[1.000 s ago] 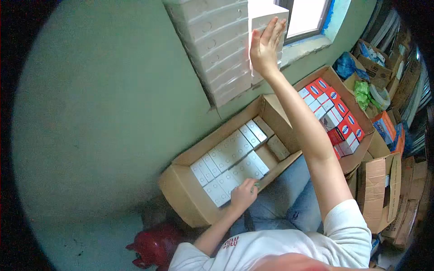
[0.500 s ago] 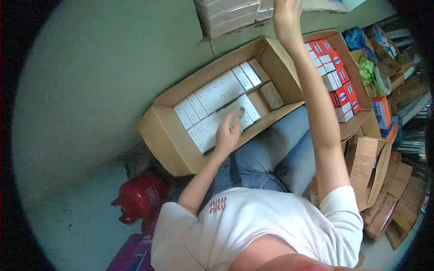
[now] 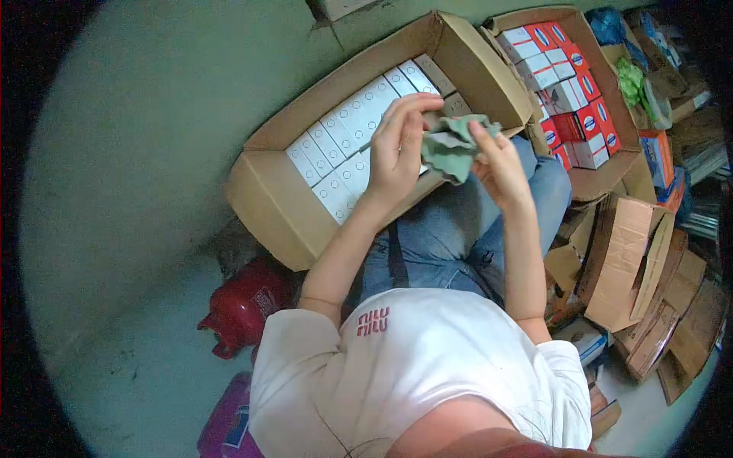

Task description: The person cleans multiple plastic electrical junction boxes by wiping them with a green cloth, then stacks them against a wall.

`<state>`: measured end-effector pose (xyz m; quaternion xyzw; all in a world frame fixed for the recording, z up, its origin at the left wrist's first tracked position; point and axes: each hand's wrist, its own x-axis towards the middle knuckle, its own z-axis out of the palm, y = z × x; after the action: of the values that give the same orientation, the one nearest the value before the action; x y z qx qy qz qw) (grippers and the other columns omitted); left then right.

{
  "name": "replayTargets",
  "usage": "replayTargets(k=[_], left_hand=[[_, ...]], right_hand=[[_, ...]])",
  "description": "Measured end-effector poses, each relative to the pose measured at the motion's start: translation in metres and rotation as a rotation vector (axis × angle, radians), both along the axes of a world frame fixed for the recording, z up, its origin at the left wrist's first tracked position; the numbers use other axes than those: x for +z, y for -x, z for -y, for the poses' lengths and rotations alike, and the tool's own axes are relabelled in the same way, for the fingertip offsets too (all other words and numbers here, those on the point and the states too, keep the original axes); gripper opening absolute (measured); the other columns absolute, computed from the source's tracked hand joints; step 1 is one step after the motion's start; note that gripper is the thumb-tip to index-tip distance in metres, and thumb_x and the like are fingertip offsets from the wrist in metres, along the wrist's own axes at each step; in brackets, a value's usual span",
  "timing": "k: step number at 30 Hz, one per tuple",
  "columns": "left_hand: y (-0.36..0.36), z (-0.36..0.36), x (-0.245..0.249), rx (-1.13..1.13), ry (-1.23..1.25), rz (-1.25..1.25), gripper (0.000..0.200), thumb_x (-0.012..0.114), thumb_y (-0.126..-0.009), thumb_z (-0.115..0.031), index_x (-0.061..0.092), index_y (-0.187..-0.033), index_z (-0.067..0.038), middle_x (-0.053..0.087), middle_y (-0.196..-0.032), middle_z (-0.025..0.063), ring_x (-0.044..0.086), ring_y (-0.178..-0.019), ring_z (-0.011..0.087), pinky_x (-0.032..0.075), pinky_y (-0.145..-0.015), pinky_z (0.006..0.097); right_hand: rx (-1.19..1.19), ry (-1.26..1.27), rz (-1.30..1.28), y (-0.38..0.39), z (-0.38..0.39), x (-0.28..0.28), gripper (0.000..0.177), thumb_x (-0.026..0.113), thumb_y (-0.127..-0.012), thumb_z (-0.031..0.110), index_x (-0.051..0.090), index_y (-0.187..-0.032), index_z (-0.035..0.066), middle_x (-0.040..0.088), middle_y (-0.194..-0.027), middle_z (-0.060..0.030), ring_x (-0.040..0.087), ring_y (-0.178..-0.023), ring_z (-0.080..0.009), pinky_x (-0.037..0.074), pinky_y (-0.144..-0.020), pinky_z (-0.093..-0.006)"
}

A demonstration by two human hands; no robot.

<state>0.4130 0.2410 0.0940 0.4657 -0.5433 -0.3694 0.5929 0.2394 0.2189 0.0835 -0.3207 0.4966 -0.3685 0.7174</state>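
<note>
A crumpled grey-green cloth (image 3: pixel 452 153) is pinched between the thumb and fingers of my right hand (image 3: pixel 500 164), above the near right rim of the cardboard box (image 3: pixel 279 217). Just left of the cloth is my left hand (image 3: pixel 397 149), its fingers curved and apart from the thumb. A small dark patch shows near its fingertips, and I cannot make out what it is. Rows of small white cartons (image 3: pixel 336 137) with round marks fill much of the box below. My hands and the cloth hide some of them.
To the right stands a second cardboard box (image 3: pixel 626 164) with red and white cartons (image 3: pixel 584 114). Flattened and folded cardboard (image 3: pixel 622 252) lies at the lower right. A red rounded container (image 3: pixel 244 301) sits on the floor at left, near a purple item (image 3: pixel 229 416).
My right hand has come down from the upper edge and now holds the cloth over the box. My left hand has lifted from the white cartons towards it. The view has shifted.
</note>
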Motion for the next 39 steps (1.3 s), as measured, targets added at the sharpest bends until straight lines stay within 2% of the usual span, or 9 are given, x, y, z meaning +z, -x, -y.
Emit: replayTargets(k=[2, 10, 19, 22, 28, 35, 37, 38, 39], left_hand=[[0.004, -0.004, 0.014, -0.012, -0.009, -0.085, 0.04, 0.031, -0.106, -0.027, 0.061, -0.106, 0.0, 0.063, -0.114, 0.0106, 0.056, -0.088, 0.0143, 0.046, -0.08, 0.0287], [0.02, -0.014, 0.041, -0.091, 0.017, -0.349, 0.035, 0.03, -0.107, -0.03, 0.049, -0.093, -0.004, 0.058, -0.088, 0.0115, 0.052, -0.076, 0.0147, 0.045, -0.068, 0.0275], [0.04, -0.001, 0.037, -0.185, -0.057, -0.383, 0.031, 0.034, -0.106, -0.029, 0.046, -0.09, -0.006, 0.056, -0.086, 0.0087, 0.05, -0.073, 0.0127, 0.043, -0.065, 0.0263], [0.054, 0.04, -0.012, -0.18, -0.204, -0.294, 0.029, 0.035, -0.106, -0.027, 0.048, -0.09, -0.006, 0.057, -0.087, 0.0073, 0.051, -0.073, 0.0119, 0.045, -0.068, 0.0256], [0.092, 0.139, -0.232, -0.216, -1.233, -0.298, 0.033, 0.042, -0.101, -0.033, 0.06, -0.108, -0.007, 0.062, -0.097, 0.0048, 0.058, -0.079, 0.0187, 0.052, -0.069, 0.033], [0.144, 0.17, -0.372, 0.398, -1.248, -0.093, 0.045, 0.049, -0.092, -0.026, 0.039, -0.128, -0.001, 0.046, -0.127, 0.0199, 0.049, -0.114, 0.0387, 0.044, -0.095, 0.0442], [0.146, 0.184, -0.39, 0.654, -1.211, 0.001, 0.053, 0.05, -0.092, -0.027, 0.031, -0.135, 0.0, 0.04, -0.135, 0.0223, 0.047, -0.118, 0.0427, 0.042, -0.098, 0.0443], [0.136, 0.152, -0.282, 0.229, -1.061, 0.467, 0.064, 0.054, -0.093, -0.029, 0.021, -0.139, -0.001, 0.029, -0.143, 0.0282, 0.044, -0.123, 0.0456, 0.042, -0.099, 0.047], [0.129, 0.139, -0.275, 0.189, -0.947, 0.515, 0.064, 0.056, -0.092, -0.03, 0.022, -0.138, -0.001, 0.03, -0.142, 0.0293, 0.044, -0.121, 0.0467, 0.041, -0.098, 0.048]], right_hand=[[-0.041, -0.033, -0.005, 0.014, -0.002, 0.013, 0.04, 0.061, -0.095, 0.034, 0.058, -0.118, 0.002, 0.066, -0.11, -0.0086, 0.067, -0.098, -0.0187, 0.056, -0.084, -0.0337], [-0.195, -0.059, 0.051, 0.057, 0.004, -0.008, 0.042, 0.063, -0.093, 0.034, 0.056, -0.118, 0.001, 0.065, -0.112, -0.0092, 0.066, -0.099, -0.0195, 0.057, -0.083, -0.0333], [-0.354, 0.033, 0.14, 0.105, 0.002, -0.022, 0.037, 0.066, -0.092, 0.026, 0.055, -0.119, 0.003, 0.063, -0.114, -0.0075, 0.064, -0.101, -0.018, 0.056, -0.083, -0.0317], [-0.418, 0.085, 0.196, 0.128, -0.001, -0.026, 0.034, 0.068, -0.091, 0.015, 0.055, -0.12, 0.004, 0.064, -0.116, -0.007, 0.064, -0.103, -0.0183, 0.054, -0.087, -0.0318], [-0.711, 0.061, 0.235, 0.175, -0.004, -0.049, 0.032, 0.064, -0.092, 0.007, 0.054, -0.122, 0.005, 0.061, -0.12, -0.0082, 0.058, -0.113, -0.0197, 0.047, -0.098, -0.0336], [-0.871, 0.052, 0.318, 0.211, -0.017, -0.064, 0.033, 0.057, -0.096, 0.009, 0.049, -0.128, 0.007, 0.058, -0.127, -0.01, 0.057, -0.115, -0.0239, 0.049, -0.096, -0.0387], [-0.86, 0.036, 0.34, 0.215, -0.014, -0.068, 0.032, 0.057, -0.096, 0.01, 0.05, -0.127, 0.007, 0.058, -0.127, -0.0099, 0.058, -0.114, -0.0239, 0.049, -0.094, -0.0387], [-0.844, 0.023, 0.356, 0.215, -0.014, -0.068, 0.032, 0.057, -0.096, 0.009, 0.051, -0.127, 0.007, 0.058, -0.127, -0.0098, 0.059, -0.113, -0.0239, 0.05, -0.094, -0.0388], [-0.829, 0.007, 0.368, 0.215, -0.014, -0.069, 0.031, 0.057, -0.096, 0.009, 0.051, -0.126, 0.007, 0.058, -0.127, -0.0098, 0.059, -0.113, -0.0239, 0.05, -0.093, -0.039]])
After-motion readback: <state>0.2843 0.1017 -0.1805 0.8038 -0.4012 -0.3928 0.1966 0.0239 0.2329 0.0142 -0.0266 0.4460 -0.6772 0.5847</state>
